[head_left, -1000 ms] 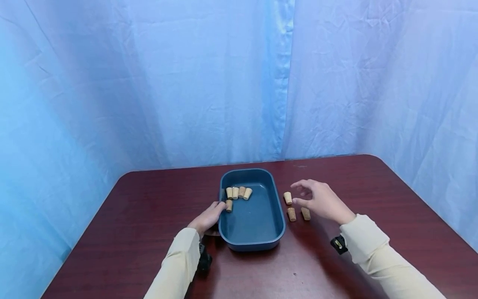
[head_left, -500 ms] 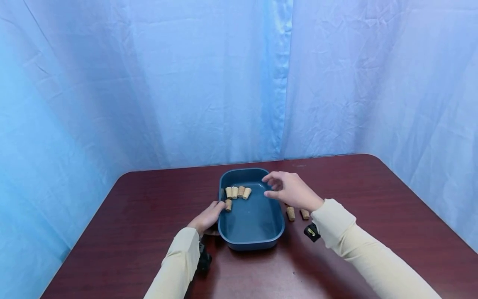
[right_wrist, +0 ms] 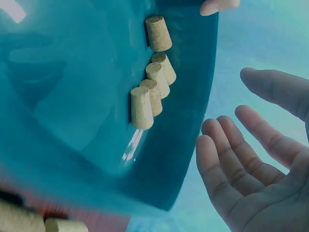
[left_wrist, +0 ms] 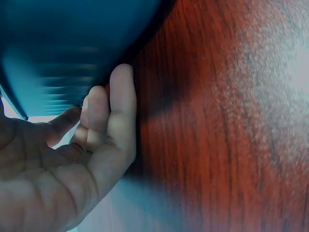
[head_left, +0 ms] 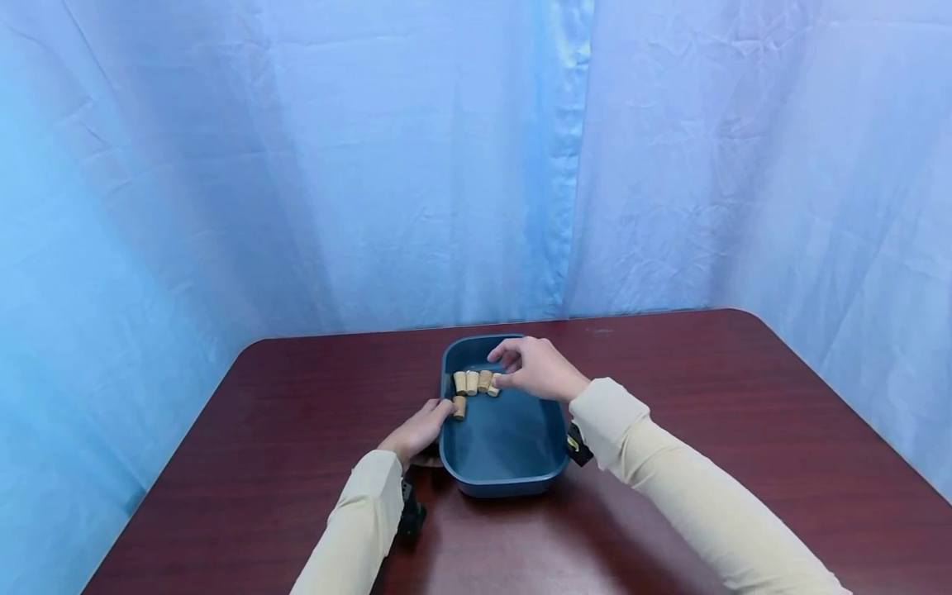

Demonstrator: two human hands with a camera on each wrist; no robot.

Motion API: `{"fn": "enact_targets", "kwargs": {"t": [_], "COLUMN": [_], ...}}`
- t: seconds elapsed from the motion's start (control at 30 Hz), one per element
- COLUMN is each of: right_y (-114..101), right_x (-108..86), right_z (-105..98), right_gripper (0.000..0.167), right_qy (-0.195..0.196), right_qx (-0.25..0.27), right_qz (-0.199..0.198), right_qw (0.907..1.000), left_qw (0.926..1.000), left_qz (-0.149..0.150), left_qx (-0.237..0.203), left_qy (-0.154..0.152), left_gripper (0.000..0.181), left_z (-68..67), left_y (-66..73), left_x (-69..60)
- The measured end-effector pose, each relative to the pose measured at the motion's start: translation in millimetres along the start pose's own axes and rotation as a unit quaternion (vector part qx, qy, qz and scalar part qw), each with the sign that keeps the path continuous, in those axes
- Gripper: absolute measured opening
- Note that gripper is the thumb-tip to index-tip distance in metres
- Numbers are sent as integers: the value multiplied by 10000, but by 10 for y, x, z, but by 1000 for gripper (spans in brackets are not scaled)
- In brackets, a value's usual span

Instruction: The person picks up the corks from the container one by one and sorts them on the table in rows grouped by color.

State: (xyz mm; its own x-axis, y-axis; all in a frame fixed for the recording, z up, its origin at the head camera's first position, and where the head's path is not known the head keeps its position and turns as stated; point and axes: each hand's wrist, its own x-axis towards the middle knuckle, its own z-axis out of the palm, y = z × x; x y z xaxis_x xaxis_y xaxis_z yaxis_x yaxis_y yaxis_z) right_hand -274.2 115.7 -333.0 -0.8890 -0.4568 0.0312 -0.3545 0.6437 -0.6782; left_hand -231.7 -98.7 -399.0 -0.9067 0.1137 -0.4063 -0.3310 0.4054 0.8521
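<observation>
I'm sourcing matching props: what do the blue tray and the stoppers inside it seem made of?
The tray looks smooth and glossy, given its highlights: perhaps plastic or coated metal. The stoppers appear to be matte cork, judging by their grainy tan surface.

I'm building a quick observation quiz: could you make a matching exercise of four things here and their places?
Things:
1. left hand
2. right hand
3. row of four corks
4. single cork

Places:
A. inside the blue tray, closest to the left hand
B. above the blue tray, holding nothing
C. at the blue tray's left rim
D. inside the blue tray, side by side

Pairs: 1-C; 2-B; 3-D; 4-A
</observation>
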Motion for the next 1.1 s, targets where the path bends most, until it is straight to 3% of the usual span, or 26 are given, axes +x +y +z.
{"fn": "enact_targets", "kwargs": {"t": [0.47,0.67,1.1], "right_y": [17,47,95], "right_x": [289,352,390], "right_z": [244,377,555], "right_gripper": [33,32,31], "right_qy": [-299,-598,-772], "right_qx": [19,-60,-121], "right_qz": [565,544,456], "right_qw": [9979,9967,9959], "left_qw": [9999,9999,9996], "left_qz": [48,87,160], "left_qx": [36,7,-113], "left_qy": [-85,-106,-217], "left_gripper": [61,60,62], "left_z": [27,42,40], "left_y": [10,-7,-10], "left_x": [5,6,-1]}}
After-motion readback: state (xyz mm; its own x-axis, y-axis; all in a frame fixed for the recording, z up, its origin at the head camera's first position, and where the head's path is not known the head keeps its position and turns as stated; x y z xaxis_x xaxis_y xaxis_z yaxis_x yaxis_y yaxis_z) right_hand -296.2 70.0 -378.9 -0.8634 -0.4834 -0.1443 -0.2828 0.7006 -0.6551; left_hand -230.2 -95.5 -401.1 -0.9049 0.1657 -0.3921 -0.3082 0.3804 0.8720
